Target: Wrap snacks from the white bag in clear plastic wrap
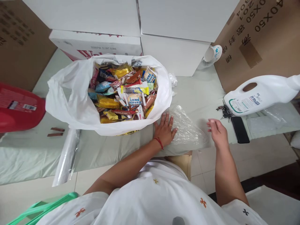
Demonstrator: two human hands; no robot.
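Observation:
My left hand (164,129) lies flat with its fingers spread, between a white plastic bag (70,115) and a crumpled sheet of clear plastic film (187,129). A red string circles that wrist. The hand touches the film's left edge and its fingertips reach the bag's side. My right hand (218,132) hovers by the film's right end, fingers loosely bent, with nothing visible in it. The bag stands wide open, full of small wrapped snacks (134,100) in yellow, red, blue and brown packets.
White boxes (175,53) stack behind the bag. On the right are a white detergent bottle (257,95), keys (225,112) and a black phone (240,129). To the left, a roll of clear film (67,156) overhangs the table edge near a red container (21,107).

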